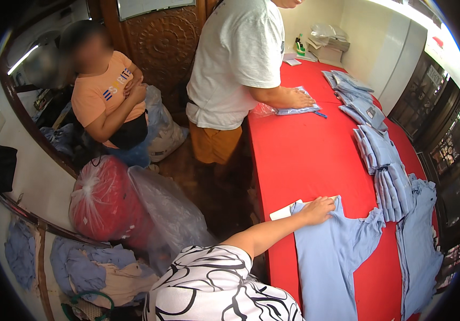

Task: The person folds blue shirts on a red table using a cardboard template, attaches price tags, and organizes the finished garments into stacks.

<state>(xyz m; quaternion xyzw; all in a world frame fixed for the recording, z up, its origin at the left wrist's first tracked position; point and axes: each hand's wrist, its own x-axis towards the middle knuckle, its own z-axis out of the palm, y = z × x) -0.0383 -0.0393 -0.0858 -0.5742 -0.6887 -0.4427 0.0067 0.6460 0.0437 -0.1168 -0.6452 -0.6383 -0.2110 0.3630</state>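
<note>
The left hand's (318, 210) fingers (328, 202), bent close together, touch the top of 1 blue garment (323, 259) near the tabletop's (305, 155) left edge; I cannot tell whether they pinch it.

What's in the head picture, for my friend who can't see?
The left hand rests on a blue garment spread on a red table, beside folded blue clothes. Nearby, one person touches a packet; another person wears orange.

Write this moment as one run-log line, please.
left hand: at upper edge of blue garment | right hand: not in view | surface: red table | beyond: folded blue garments
</note>
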